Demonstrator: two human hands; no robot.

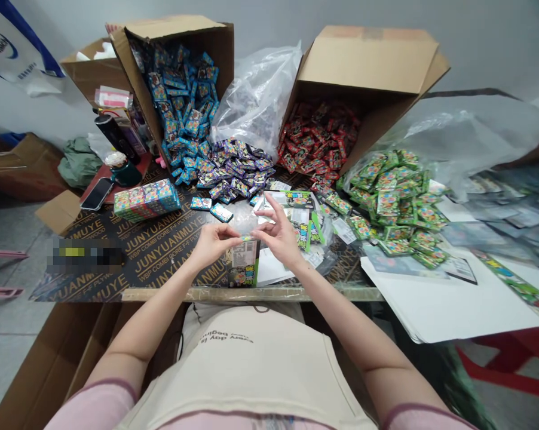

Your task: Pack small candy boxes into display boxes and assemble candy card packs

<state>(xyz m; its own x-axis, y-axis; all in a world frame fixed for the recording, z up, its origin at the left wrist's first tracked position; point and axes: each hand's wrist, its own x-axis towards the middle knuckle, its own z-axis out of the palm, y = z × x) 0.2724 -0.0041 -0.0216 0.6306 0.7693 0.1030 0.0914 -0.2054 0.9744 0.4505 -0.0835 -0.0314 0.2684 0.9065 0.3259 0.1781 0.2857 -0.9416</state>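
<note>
My left hand and my right hand meet over the front of the table. Between their fingertips is a small coloured packet, seen nearly edge-on, its kind hard to make out. Each thumb and index finger pinches one end, while other right-hand fingers spread upward. Just below lies a dark printed card box with a green edge; whether a hand touches it I cannot tell. Two blue packets lie flat beyond my left hand. Past my right hand are green-and-black printed cards and clear wrapping.
Cartons of blue packets and red packets stand open at the back. Between them is a purple packet heap. Green packets pile up on the right. A stacked packet block, phone and bottle are on the left.
</note>
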